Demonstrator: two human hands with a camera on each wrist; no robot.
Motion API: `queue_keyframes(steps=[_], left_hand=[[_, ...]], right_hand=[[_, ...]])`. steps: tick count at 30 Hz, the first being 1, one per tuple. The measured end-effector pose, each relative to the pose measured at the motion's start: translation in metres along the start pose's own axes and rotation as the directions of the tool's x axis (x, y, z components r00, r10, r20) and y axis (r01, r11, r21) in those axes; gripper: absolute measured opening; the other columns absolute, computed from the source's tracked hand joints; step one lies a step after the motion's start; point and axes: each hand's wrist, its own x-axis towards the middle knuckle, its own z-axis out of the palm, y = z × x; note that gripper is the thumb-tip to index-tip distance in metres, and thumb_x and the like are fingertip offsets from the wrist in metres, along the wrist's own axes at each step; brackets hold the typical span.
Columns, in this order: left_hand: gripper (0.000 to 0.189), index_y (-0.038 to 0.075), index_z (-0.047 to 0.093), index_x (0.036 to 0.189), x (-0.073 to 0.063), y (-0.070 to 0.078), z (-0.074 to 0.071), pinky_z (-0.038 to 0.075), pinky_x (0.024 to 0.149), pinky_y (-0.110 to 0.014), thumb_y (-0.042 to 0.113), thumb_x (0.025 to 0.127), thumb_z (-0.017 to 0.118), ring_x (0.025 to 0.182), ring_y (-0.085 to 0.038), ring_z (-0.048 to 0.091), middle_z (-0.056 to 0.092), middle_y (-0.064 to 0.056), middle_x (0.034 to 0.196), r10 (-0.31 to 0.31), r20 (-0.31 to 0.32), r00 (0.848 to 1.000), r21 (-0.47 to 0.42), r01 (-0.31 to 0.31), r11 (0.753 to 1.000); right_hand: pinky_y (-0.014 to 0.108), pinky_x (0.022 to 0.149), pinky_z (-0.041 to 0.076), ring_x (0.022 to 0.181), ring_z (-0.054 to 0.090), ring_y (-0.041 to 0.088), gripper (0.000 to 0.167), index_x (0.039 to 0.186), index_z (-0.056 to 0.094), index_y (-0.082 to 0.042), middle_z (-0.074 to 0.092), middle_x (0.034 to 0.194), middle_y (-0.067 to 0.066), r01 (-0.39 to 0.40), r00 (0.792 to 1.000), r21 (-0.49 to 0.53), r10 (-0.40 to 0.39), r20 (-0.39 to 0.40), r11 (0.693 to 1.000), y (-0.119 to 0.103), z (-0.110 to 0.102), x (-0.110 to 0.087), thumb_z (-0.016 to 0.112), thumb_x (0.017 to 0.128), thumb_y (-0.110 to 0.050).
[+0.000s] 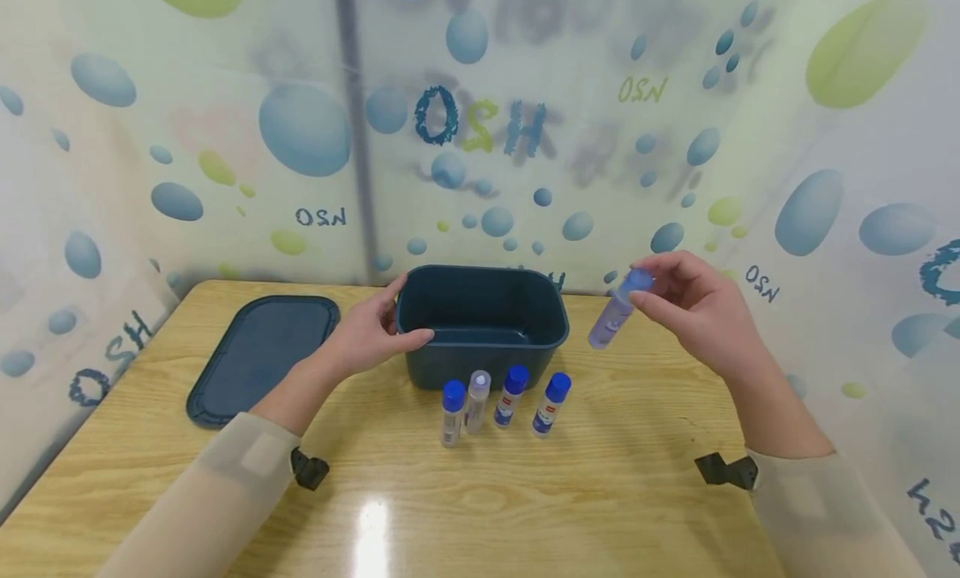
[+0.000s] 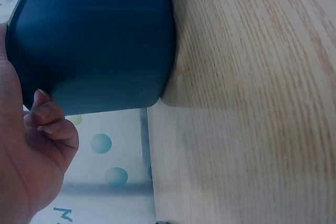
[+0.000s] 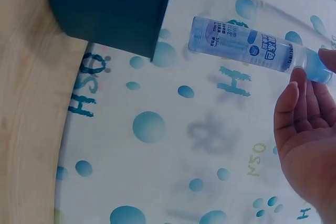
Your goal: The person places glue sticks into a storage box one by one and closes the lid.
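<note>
Glue tube (image 1: 611, 321) is up off the table (image 1: 465, 511), to the right of the bin (image 1: 431, 366) and clear of its rim. Right hand (image 1: 701, 316) pinches it by the cap (image 3: 314, 67), thumb against fingers. Long axis is slanted: cap end up and right, bottom end down and left, toward the bin side. Print runs lengthwise along the barrel.

Left hand (image 1: 363, 332) grips the bin's left end, thumb over the front rim, fingers round the outside. Bin is upright, mouth up; its right wall stands between tube and inside.

Four glue sticks (image 1: 551, 407) stand upright in a loose row by the bin's front wall; three have dark blue caps, one a pale top. Can't tell if any touch it. Lid (image 1: 262, 357) lies flat, left of the bin.
</note>
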Motion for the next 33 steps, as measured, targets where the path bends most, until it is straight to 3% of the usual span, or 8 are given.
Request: queue_keyframes(steps=[10,18,23,28,33], left_hand=[[0.111,0.013,0.018,0.178,-0.004,-0.003,-0.001,0.042,0.064,-0.036,0.052,0.097,0.082,0.074,-0.023,0.053,0.055,-0.005,0.079,0.012,-0.007,1.0,0.006,-0.012,1.0],[0.109,0.013,0.019,0.177,-0.003,-0.006,0.001,0.043,0.065,-0.036,0.051,0.098,0.082,0.075,-0.022,0.054,0.057,-0.006,0.081,0.026,-0.018,1.0,-0.002,-0.026,1.0],[0.108,0.014,0.019,0.178,-0.003,-0.006,0.002,0.043,0.064,-0.036,0.049,0.098,0.082,0.074,-0.022,0.054,0.056,-0.005,0.08,0.029,-0.018,0.999,-0.012,-0.029,0.999],[0.107,0.014,0.018,0.178,-0.002,-0.005,0.003,0.043,0.064,-0.036,0.049,0.098,0.082,0.073,-0.022,0.053,0.055,-0.005,0.079,0.037,-0.014,0.999,-0.023,-0.037,0.999],[0.107,0.015,0.019,0.178,-0.003,-0.003,0.003,0.043,0.064,-0.036,0.05,0.098,0.082,0.075,-0.022,0.054,0.056,-0.005,0.08,0.031,-0.019,0.999,-0.02,-0.032,0.999]], right_hand=[[0.022,0.067,0.053,0.079,0.064,0.014,0.027,0.13,0.073,-0.007,0.071,0.099,-0.008,-0.01,0.999,-0.003,0.011,0.052,1.0,-0.009,0.021,0.041,0.075,0.103,-0.005],[0.029,0.068,0.052,0.085,0.069,0.022,0.03,0.133,0.072,-0.009,0.071,0.101,-0.004,-0.076,0.989,-0.032,0.08,0.122,0.997,-0.006,0.049,0.067,0.077,0.105,-0.019],[0.031,0.073,0.055,0.095,0.071,0.025,0.034,0.135,0.073,-0.014,0.073,0.109,0.0,-0.121,0.978,-0.047,0.127,0.166,0.992,-0.002,0.064,0.083,0.078,0.104,-0.027],[0.036,0.078,0.058,0.102,0.071,0.036,0.038,0.138,0.071,-0.014,0.074,0.114,0.009,-0.139,0.963,-0.086,0.155,0.221,0.987,0.003,0.076,0.097,0.077,0.105,-0.031],[0.049,0.086,0.059,0.104,0.073,0.036,0.041,0.14,0.07,-0.015,0.077,0.12,0.013,-0.158,0.946,-0.11,0.182,0.27,0.981,0.005,0.09,0.112,0.077,0.105,-0.034]])
